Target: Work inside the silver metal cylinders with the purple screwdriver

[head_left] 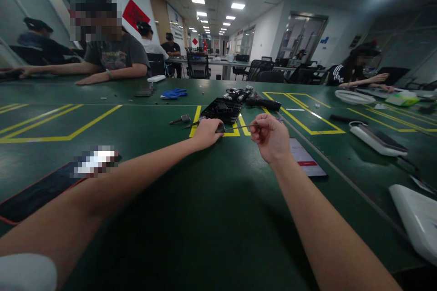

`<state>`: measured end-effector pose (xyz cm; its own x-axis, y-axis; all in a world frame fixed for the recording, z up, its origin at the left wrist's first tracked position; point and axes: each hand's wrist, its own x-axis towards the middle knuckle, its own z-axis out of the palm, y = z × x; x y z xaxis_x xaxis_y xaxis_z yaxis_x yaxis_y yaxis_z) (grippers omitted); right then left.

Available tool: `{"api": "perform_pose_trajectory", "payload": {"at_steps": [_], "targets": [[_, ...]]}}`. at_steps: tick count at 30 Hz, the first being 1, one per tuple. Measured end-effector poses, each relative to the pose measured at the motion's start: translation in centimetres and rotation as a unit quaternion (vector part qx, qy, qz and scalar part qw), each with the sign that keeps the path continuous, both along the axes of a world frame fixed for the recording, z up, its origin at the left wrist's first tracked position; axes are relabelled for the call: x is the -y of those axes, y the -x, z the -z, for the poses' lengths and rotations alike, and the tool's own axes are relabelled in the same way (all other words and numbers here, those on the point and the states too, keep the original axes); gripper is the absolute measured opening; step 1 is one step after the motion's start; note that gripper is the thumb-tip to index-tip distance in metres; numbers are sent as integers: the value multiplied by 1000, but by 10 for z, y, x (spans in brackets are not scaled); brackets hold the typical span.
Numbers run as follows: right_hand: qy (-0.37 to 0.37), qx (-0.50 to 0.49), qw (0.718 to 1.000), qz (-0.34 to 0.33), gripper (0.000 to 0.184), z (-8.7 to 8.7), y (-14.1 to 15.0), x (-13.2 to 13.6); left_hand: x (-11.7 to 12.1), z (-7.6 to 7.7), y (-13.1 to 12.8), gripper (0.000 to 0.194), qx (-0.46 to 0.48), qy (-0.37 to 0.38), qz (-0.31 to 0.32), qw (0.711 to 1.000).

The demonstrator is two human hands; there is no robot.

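Note:
My left hand (205, 133) is closed around a small dark part (221, 128), resting low over the green table. Its kind cannot be made out, since the fingers cover most of it. My right hand (271, 137) pinches a thin metal rod (241, 127) that looks like a screwdriver shaft. The rod points left, its tip close to the dark part; whether they touch is unclear. Just beyond both hands lies a black ribbed tray (218, 108). A small dark tool (180, 119) lies left of my left hand, and a phone with a lit screen (307, 159) lies beside my right wrist.
Black cables and metal pieces (239, 94) are heaped behind the tray. Blue gloves (174, 93) lie farther left, a long dark case (51, 182) nearer left. White devices (377, 138) stand right. A person (116, 57) sits across the table, another (358, 68) far right.

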<state>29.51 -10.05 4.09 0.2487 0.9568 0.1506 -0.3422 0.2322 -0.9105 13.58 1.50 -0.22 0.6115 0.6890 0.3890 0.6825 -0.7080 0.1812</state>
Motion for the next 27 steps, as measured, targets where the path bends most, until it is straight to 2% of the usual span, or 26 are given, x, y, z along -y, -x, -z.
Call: {"api": "perform_pose_trajectory", "payload": {"at_steps": [4,8,11,18,27], "targets": [[-3,11,1000,-12,29,1,2,0,37,0,33,33,75,32,53,995],[-20,30,999,-36,24,3,16,5,79,0,70,35,127,61,73,987],[-43,57,996,-60,20,6,34,10,98,3,93,32,207,112,94,967],[-84,176,974,-117,8,14,69,22,102,14,125,31,219,99,84,967],[-122,323,931,-119,9,12,84,28,97,19,129,26,212,78,102,969]]}}
